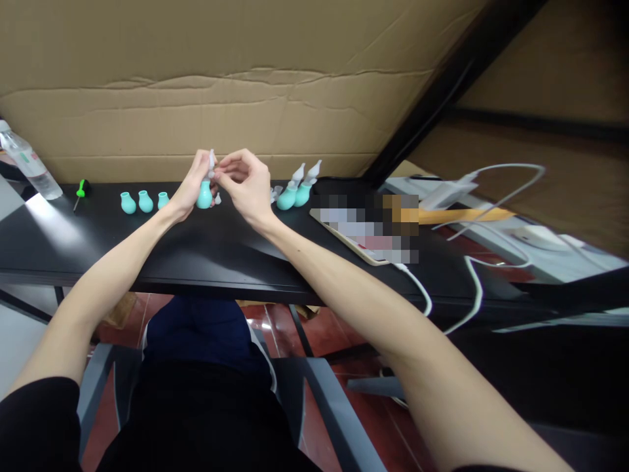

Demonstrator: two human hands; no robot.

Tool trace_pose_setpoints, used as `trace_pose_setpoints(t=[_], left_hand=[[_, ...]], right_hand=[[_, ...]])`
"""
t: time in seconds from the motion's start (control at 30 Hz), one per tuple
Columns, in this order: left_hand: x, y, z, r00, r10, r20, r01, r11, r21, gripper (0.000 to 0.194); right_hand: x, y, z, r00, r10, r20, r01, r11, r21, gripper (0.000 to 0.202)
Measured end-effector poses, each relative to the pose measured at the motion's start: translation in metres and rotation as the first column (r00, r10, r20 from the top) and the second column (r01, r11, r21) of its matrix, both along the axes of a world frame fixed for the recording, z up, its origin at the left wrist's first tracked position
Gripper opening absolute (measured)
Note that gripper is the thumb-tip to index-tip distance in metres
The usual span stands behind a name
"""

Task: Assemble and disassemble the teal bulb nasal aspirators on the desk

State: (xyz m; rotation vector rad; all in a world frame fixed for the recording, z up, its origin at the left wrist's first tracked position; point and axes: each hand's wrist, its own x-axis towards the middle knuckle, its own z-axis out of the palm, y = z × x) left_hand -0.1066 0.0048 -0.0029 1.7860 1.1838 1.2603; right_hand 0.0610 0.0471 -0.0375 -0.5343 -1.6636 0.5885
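My left hand (187, 187) is closed around a teal bulb syringe (204, 195), held upright above the black table with its clear nozzle (211, 161) pointing up. Thumb and forefinger of my right hand (247, 187) pinch at the side of that nozzle; the exact contact is partly hidden. A small clear tip (217, 198) shows just below, between the hands. To the left, teal bulbs without nozzles stand in a row: one (128, 203), another (145, 201) and a third (163, 199) partly behind my left forearm. Right of my right hand lie two bulbs with nozzles, a nearer one (287, 198) and a farther one (303, 194).
Clear pieces (276, 193) lie beside my right wrist. A phone (354, 239) with a white cable (420, 288) rests at the right. At the left are a green-handled screwdriver (81, 190) and a water bottle (32, 164). Cardboard (236, 124) rises behind the black table (221, 262).
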Motion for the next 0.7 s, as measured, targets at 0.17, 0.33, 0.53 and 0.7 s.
trace_pose_setpoints(t=[0.17,0.33,0.53,0.7], left_hand=[[-0.004,0.006,-0.007,0.997,-0.044,0.070,0.042,0.999,0.025,0.080],[-0.003,0.009,-0.009,0.988,-0.102,0.116,0.094,0.993,0.069,0.051],[0.004,0.003,-0.012,0.980,-0.075,0.184,0.067,0.997,0.048,0.073],[0.005,0.003,-0.014,0.983,-0.051,0.176,0.050,0.999,0.006,0.081]], right_hand=[[0.000,0.003,0.000,1.000,0.012,0.016,-0.011,0.997,-0.079,0.025],[-0.002,0.009,-0.005,0.996,0.090,-0.019,-0.092,0.979,-0.184,0.025],[-0.003,0.018,-0.010,0.979,0.155,-0.130,-0.162,0.986,-0.050,0.048],[-0.003,0.016,-0.009,0.983,0.131,-0.126,-0.135,0.991,-0.021,0.055]])
